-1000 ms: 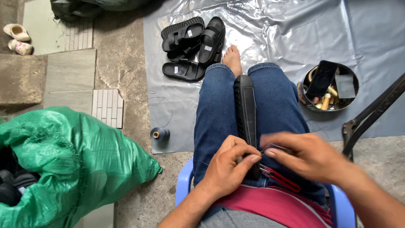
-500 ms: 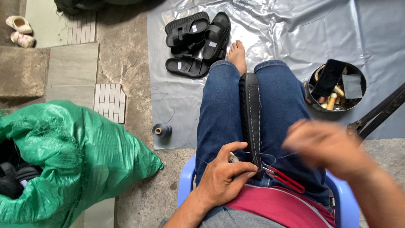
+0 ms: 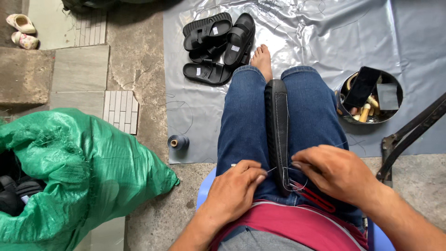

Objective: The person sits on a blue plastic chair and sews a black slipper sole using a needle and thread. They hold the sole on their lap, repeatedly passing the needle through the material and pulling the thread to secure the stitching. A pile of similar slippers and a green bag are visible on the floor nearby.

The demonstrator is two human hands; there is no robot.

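A black sandal sole (image 3: 277, 121) with a line of white stitching stands on edge, clamped between my knees in blue jeans. My left hand (image 3: 235, 188) rests on my left thigh beside the sole, its fingers pinched on a thin needle or awl with thread running to the sole. My right hand (image 3: 333, 172) lies on the sole's near end, fingers curled over it and over the thread. A red-handled tool (image 3: 315, 197) lies on my lap under the right hand.
Several black sandals (image 3: 214, 47) lie on a grey plastic sheet (image 3: 325, 32) ahead. A spool of dark thread (image 3: 178, 142) stands at the sheet's edge. A round tin (image 3: 369, 97) holds tools and a phone. A green sack (image 3: 79, 172) of sandals sits at left.
My right hand, pulled out to the right half a second ago, has come back onto the sole's near end. My left hand has stayed by the sole.
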